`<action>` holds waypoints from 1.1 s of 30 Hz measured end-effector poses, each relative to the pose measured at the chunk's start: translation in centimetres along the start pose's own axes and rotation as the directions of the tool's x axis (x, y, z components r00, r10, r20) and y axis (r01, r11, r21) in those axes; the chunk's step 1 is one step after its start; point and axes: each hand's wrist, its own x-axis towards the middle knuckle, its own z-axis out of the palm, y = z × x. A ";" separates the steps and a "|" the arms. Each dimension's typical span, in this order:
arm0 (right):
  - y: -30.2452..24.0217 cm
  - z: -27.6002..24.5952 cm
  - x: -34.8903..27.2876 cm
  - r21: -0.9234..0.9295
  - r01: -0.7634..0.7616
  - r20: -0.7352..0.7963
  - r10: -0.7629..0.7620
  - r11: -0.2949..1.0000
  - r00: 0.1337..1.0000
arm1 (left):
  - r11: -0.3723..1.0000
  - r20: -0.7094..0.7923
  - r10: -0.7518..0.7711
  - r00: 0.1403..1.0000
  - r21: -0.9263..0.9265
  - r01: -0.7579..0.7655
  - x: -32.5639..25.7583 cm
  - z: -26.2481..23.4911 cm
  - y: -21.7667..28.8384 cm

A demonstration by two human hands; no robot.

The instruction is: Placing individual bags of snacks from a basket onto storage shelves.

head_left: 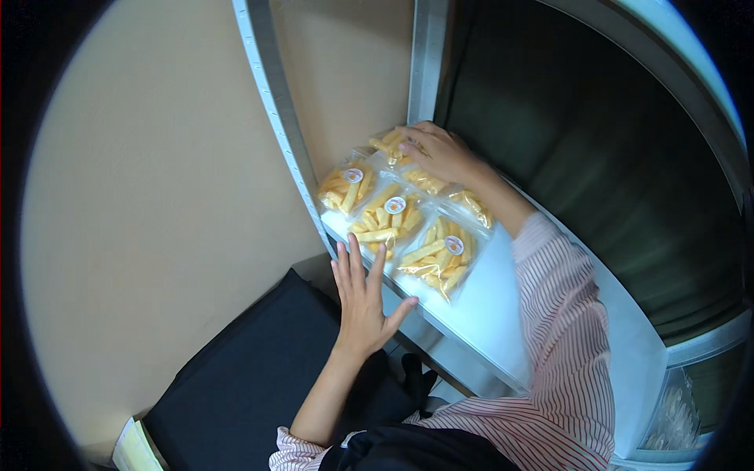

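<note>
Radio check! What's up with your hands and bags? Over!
Right hand on a rear bag. Left hand spread near front bags. All on shelf; metal post to their left.

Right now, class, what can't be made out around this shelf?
Head view:
Rear snack bag: partly hidden by the right hand, whose grip is unclear.
Round labels: print too small.
Clear bag, lower right: contents too blurred.
Pale yellow object, lower left: cut off by the lower edge.

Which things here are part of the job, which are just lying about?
In use:
- right hand, on the rear bags
- left hand, fingers spread
- clear bags of yellow sticks
- white shelf

Lying about:
- clear plastic packaging, lower right
- pale yellow item, lower left
</note>
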 end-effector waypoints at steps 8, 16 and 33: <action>0.6 3.0 5.5 -0.141 -0.261 0.188 0.285 0.955 0.940 | 0.993 -0.085 0.067 0.994 0.103 -0.058 9.6 -1.7 -3.5; 2.0 2.5 4.9 -0.127 -0.212 0.203 0.235 0.969 0.951 | 0.971 0.151 -0.001 0.988 0.236 -0.035 10.2 -0.5 -4.9; 2.5 2.9 4.6 -0.142 -0.135 0.200 0.162 0.981 0.966 | 0.994 0.156 0.046 0.987 0.093 -0.061 10.0 -1.4 -5.9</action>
